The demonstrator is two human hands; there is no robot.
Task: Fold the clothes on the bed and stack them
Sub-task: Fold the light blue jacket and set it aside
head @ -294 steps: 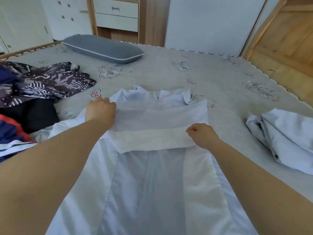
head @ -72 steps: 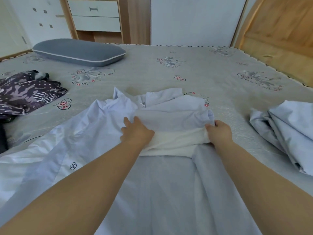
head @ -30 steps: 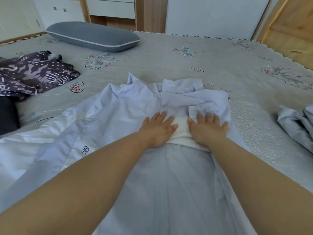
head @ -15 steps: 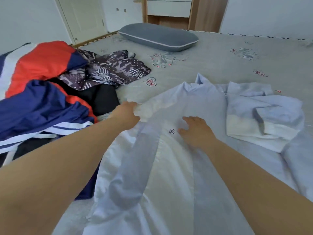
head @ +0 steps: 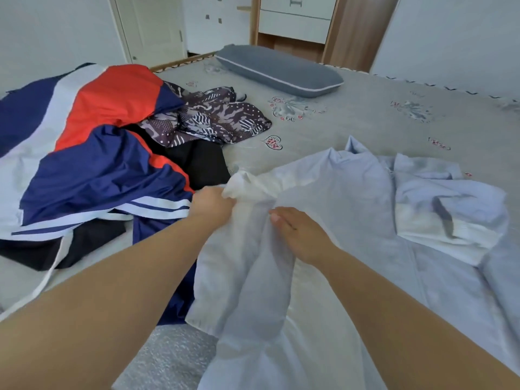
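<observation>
Clothes [head: 92, 153] lie on grey bed [head: 365, 122] beside pillow [head: 278, 70], drawers [head: 295, 21] behind.

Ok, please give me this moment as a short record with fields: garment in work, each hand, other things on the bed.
garment: pale blue jacket, right sleeve already folded in
left hand: grips the left sleeve's white cuff
right hand: rests on the jacket
unfolded: navy and red jacket, patterned garment
also: grey pillow
</observation>
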